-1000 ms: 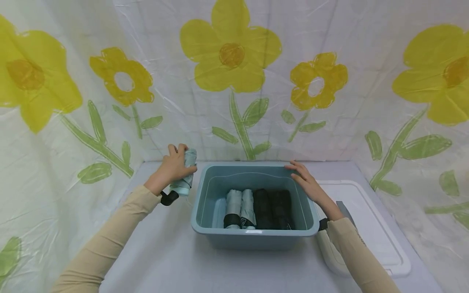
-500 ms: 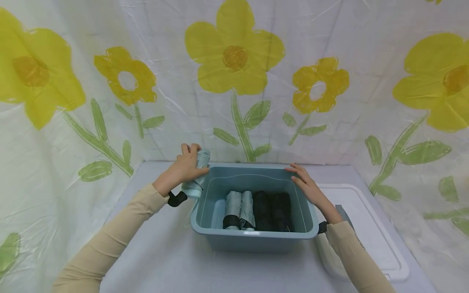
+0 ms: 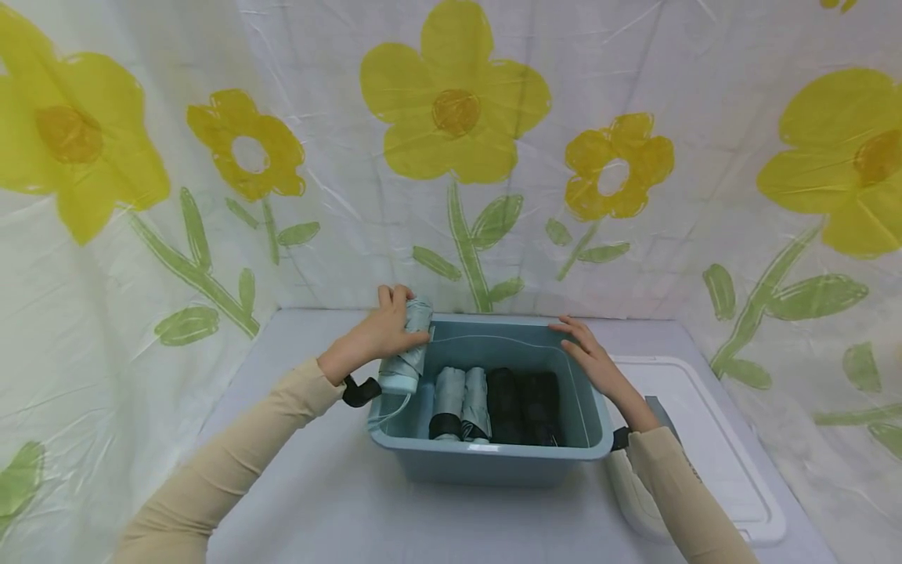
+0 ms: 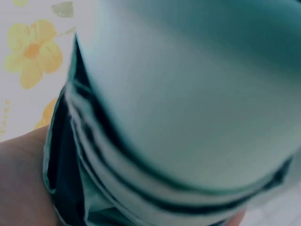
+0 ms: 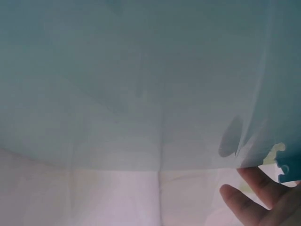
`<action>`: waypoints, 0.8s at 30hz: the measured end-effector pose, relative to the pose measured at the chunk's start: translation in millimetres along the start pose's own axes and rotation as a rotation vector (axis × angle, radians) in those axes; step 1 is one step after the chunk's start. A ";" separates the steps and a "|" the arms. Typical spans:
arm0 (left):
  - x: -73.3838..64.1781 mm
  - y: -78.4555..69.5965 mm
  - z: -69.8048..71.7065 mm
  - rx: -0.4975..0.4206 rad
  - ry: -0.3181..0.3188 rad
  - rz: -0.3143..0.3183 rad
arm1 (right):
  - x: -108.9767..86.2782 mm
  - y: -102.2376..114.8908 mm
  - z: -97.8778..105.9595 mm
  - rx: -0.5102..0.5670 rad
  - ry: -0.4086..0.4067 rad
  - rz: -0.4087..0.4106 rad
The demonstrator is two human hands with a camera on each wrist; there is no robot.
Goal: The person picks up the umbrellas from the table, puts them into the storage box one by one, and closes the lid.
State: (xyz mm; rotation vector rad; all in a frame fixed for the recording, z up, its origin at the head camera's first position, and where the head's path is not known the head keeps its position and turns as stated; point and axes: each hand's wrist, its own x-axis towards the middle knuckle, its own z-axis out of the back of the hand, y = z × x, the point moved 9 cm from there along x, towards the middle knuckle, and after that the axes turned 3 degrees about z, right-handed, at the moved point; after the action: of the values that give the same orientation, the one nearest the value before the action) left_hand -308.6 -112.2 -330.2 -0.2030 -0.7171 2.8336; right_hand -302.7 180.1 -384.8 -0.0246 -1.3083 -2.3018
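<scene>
My left hand (image 3: 380,335) grips a folded pale blue-green umbrella (image 3: 417,315) over the left end of a blue-grey plastic bin (image 3: 493,448). The umbrella leans, its handle end toward me, and a thin wrist strap (image 3: 395,413) dangles over the rim. Its smooth pale end (image 4: 197,117) fills the left wrist view. Inside the bin lie two light blue folded umbrellas (image 3: 449,392) with dark bands, and black folded ones (image 3: 504,403) to their right. With fingers extended, my right hand (image 3: 590,359) rests at the bin's right rim; its fingers (image 5: 242,205) show beside the bin wall.
A white lid (image 3: 719,454) with a grey latch lies flat on the table to the right, partly under my right forearm. Behind the table hangs a white curtain (image 3: 338,235) printed with yellow flowers. The pale table (image 3: 310,486) extends in front of the bin.
My left hand has carried the umbrella rightward, from beside the bin to over its left end. My right hand has stayed at the right rim; the head view has shifted slightly.
</scene>
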 end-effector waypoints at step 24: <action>0.2 -23.1 -43.7 0.222 -0.080 -0.096 | -0.4 -0.7 0.2 0.002 -0.002 0.006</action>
State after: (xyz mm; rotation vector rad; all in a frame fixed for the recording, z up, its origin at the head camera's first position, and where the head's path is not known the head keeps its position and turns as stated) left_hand -296.8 -72.5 -357.2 -0.0191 -0.4090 2.8132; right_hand -302.7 180.7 -385.3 -0.0302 -1.3096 -2.2966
